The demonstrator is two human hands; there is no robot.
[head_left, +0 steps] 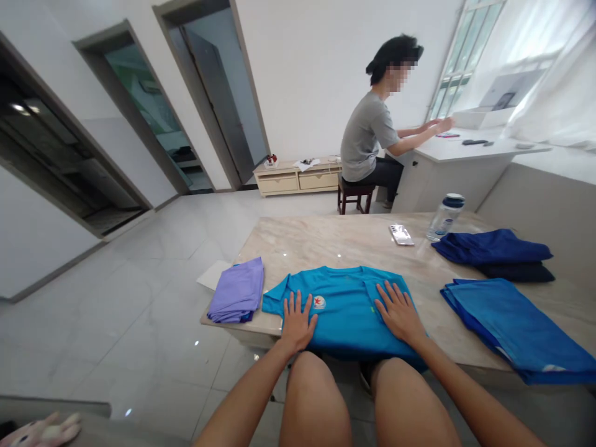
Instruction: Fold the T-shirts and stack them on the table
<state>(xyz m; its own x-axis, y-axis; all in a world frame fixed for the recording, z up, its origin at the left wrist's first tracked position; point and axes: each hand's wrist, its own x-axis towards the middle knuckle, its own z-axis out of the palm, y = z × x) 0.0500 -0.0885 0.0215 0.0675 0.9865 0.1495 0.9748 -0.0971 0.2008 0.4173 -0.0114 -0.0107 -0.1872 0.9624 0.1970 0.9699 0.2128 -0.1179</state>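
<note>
A teal T-shirt (344,310) with a round red-and-white badge lies spread on the marble-patterned table (326,239), its neckline toward the far side and its lower part hanging over the near edge. My left hand (298,323) rests flat on the shirt just below the badge, fingers spread. On the shirt's other side my right hand (399,310) lies flat near a folded-over sleeve, fingers also apart. Neither hand grips the cloth. Left of the shirt sits a folded pile of purple cloth (236,290). Folded blue garments (516,323) lie to the right.
Behind the blue garments is a dark blue folded garment (493,246). A clear bottle (444,217) and a phone (401,234) stand and lie farther back. A person (367,133) sits on a stool at a white desk (451,146). A low cabinet (298,180) lines the wall.
</note>
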